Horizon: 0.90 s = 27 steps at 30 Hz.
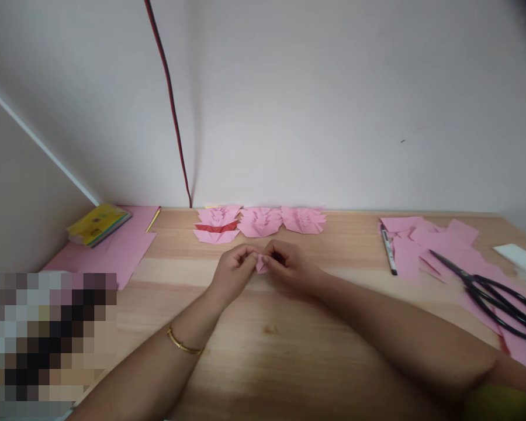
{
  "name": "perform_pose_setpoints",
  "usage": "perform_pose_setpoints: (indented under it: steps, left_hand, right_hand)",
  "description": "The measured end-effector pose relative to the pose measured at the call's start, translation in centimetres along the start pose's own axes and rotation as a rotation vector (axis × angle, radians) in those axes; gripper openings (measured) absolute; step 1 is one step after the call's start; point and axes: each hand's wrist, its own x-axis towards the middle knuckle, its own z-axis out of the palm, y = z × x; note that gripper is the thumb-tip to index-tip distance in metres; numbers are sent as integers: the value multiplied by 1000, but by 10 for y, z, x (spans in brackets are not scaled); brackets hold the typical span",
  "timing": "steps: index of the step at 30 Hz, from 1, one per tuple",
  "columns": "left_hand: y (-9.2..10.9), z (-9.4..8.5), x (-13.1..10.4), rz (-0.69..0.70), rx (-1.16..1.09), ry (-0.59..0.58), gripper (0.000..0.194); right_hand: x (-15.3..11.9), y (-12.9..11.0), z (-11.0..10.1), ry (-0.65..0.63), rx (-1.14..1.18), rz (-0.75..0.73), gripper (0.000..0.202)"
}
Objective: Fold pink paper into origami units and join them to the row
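Head view: left of the small pink paper [262, 264], the left hand [236, 268] pinches its edge between thumb and fingers; right of the paper, the right hand [291, 268] pinches the opposite edge, above the worktop [263, 351].

Here's your slim gold bracelet [184, 349], circling your left wrist [193, 327] at the frame's lower left, small raised beads on its band; both your forearms [372, 316] show bare, sleeveless.

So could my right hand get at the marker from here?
Probably yes: nothing visible lies between the right hand and the marker, though those fingers are pinching the small pink paper.
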Motion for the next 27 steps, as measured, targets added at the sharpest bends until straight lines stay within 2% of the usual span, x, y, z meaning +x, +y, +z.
perform_pose_setpoints:
  steps: [8, 19, 27]
  left_hand:
    - [-6, -1, 1, 25, 25, -23, 23]
    - [-3, 1, 1, 3, -31, -35, 25]
    - [-2, 0, 1, 23, 25, -54, 26]
  right_hand:
    - [0, 1, 1, -5, -29, -2, 17]
    - [0, 3, 0, -22, 3, -16, 12]
    - [0, 1, 1, -21, -7, -22, 12]
